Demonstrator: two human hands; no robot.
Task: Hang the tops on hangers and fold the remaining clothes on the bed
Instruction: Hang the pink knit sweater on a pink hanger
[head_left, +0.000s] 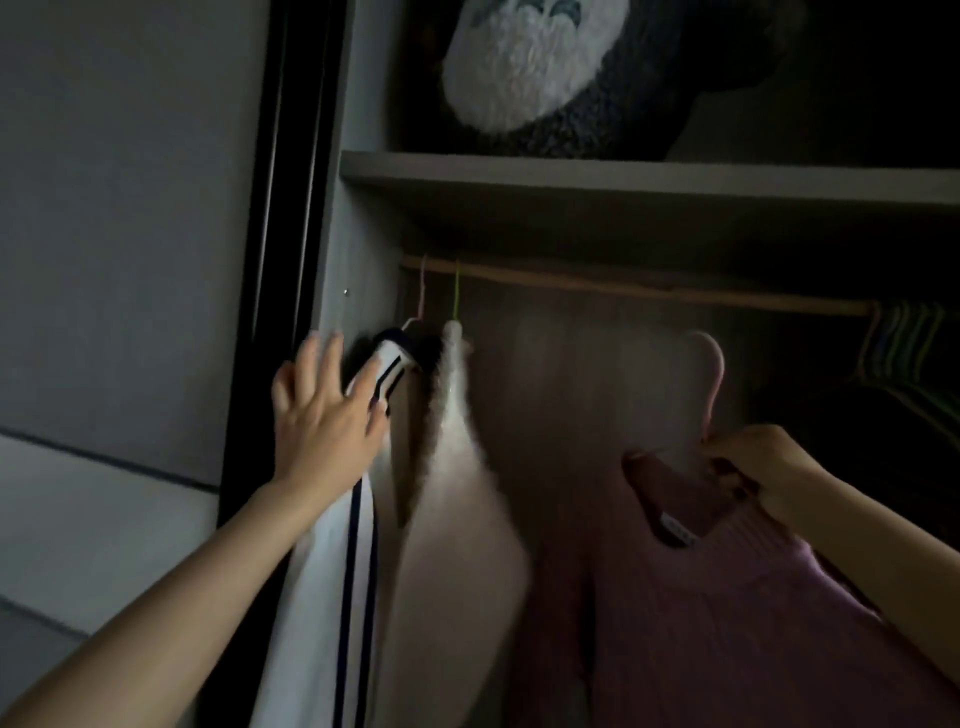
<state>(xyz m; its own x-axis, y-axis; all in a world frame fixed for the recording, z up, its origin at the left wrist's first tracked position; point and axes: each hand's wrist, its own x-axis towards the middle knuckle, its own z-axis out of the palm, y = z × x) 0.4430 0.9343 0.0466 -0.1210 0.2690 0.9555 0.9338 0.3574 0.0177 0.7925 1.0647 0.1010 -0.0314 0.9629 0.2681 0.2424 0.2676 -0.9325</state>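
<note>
While left hand (326, 415) rests, fingers spread, on striped top (322, 582), right hand (766, 467) grips pink hanger (719, 371).

The top edge crops the plush toy (535, 73). The pink top (753, 623), blurred cream top (457, 519) and striped top (317, 597) run off the bottom. The pink hanger (714, 364) has its arms hidden inside the pink top. The far-right hangers (904, 332) are too dark to count.

Inside the wardrobe, the left hand (327, 410) presses flat on a white striped top (332, 561) hanging from the rail (649, 288); the right hand (763, 467) grips a pink hanger (709, 379) carrying a pink knit top (753, 623)
</note>
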